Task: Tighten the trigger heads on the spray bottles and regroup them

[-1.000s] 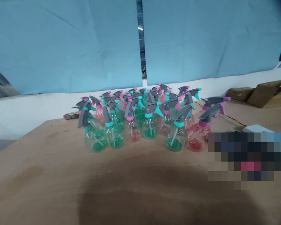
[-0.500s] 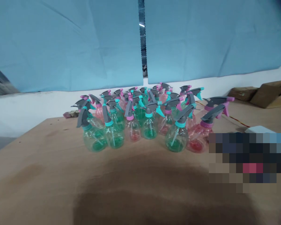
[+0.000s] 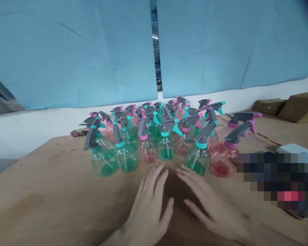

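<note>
Over on the left of the pale wooden counter (image 3: 53, 191), two round, clear plastic spray bottles with green bases and turquoise collars (image 3: 127, 159) stand beyond the left hand, to its left. The left hand (image 3: 147, 205) has just come in, fingers spread and holding nothing. Ahead of its fingertips is a clear, pink-collared bottle with a red base (image 3: 147, 150); more bottles crowd behind. The right hand (image 3: 215, 208) has arrived too, open and ungripping, its fingertips by a turquoise-collared green bottle (image 3: 197, 159); I can't tell whether they touch. So the front bottles now look within reach, none grasped. Farther right, beyond that hand, are a reddish bottle (image 3: 222, 164) and brown cardboard boxes (image 3: 297, 107).
</note>
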Motion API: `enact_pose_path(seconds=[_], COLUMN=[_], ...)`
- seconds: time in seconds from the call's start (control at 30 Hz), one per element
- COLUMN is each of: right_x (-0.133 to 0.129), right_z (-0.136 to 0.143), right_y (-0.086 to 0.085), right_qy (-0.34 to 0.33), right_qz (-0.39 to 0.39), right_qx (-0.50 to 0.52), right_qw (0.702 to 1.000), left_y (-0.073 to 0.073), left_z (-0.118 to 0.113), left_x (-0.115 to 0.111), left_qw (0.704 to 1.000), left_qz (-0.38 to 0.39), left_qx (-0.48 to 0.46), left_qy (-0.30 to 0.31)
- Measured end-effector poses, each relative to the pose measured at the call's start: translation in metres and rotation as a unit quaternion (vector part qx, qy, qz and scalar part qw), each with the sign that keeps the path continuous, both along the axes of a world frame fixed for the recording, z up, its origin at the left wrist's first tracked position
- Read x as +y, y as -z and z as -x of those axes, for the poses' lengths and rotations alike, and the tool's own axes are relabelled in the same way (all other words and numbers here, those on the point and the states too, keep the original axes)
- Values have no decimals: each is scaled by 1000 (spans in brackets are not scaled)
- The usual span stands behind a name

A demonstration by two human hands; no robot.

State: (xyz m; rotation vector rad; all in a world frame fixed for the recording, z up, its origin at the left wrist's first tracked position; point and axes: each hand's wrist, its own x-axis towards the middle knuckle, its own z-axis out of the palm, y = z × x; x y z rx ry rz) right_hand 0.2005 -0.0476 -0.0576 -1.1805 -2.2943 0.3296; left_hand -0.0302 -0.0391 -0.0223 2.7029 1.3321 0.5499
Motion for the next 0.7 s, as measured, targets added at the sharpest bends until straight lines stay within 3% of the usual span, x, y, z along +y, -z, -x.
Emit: enact_pose_path(seconds=[0.13,0.2,0.33,0.5,0.7], right_x=[21,21,21,25,25], right_z=[19,19,15,18,18], right_y=[19,21,20,25,11], right_qy=[-63,-74,-75,-64,-67], right_qz=[53,71,56,5,39], right_qx=[-73,-95,-99,-106,-105], right_qw=[994,990,991,992,991], left_y=[33,40,41,50,56], left_z=[-12,-12,-10,-8,-7], left_x=[29,33,34,41,45], left_qw=[992,988,984,984,981], left_qz=[62,85,95,53,38], left_qx=[99,121,140,159,173], left_qy=[40,47,52,67,76])
